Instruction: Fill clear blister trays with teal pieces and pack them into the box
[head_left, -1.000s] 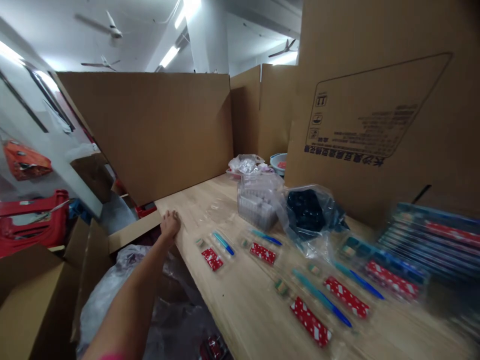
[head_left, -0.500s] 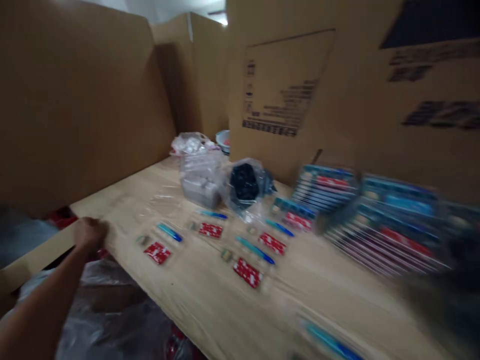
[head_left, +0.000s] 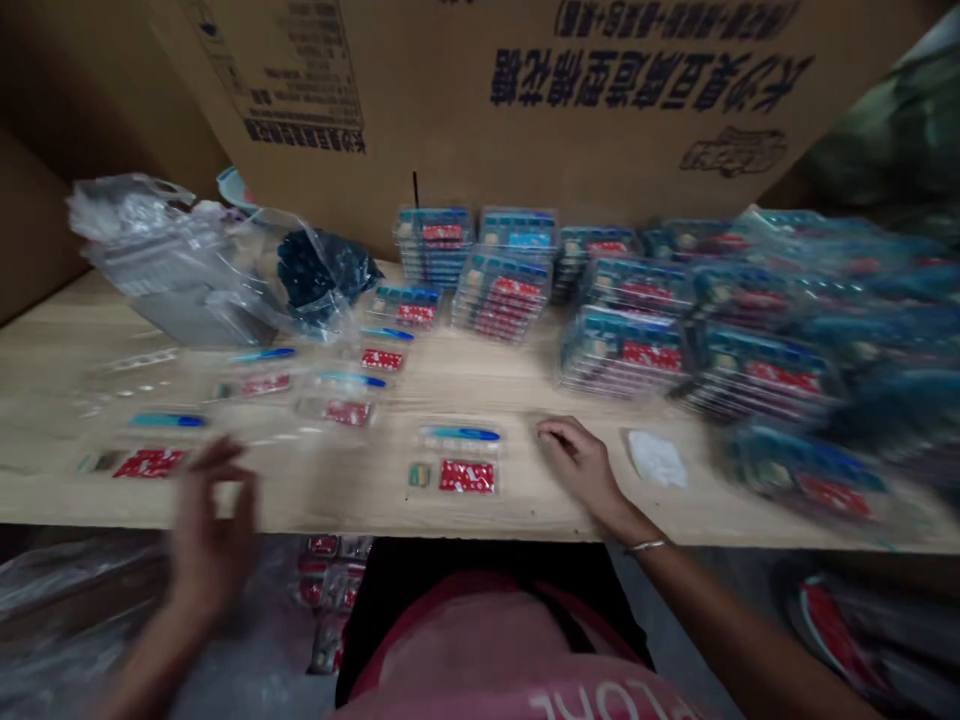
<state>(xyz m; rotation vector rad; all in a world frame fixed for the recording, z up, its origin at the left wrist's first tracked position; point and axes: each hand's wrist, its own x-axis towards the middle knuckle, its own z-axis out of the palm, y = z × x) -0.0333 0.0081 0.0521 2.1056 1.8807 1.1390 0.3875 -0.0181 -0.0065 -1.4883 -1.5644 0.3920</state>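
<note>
Pen packet (head_left: 459,456) lies flat by the front edge of the table (head_left: 375,497), seemingly laid out for reach. Right hand (head_left: 581,465), loosely curled and empty, rests just right of the packet. Left hand (head_left: 210,530), blurred with fingers spread and empty, hovers to the packet's left. Filled stacks (head_left: 622,350) stand behind it.

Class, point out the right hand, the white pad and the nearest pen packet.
right hand (head_left: 581,465): head view, back of hand.
white pad (head_left: 657,458): head view, its middle.
pen packet (head_left: 456,456): head view, clear middle.
</note>
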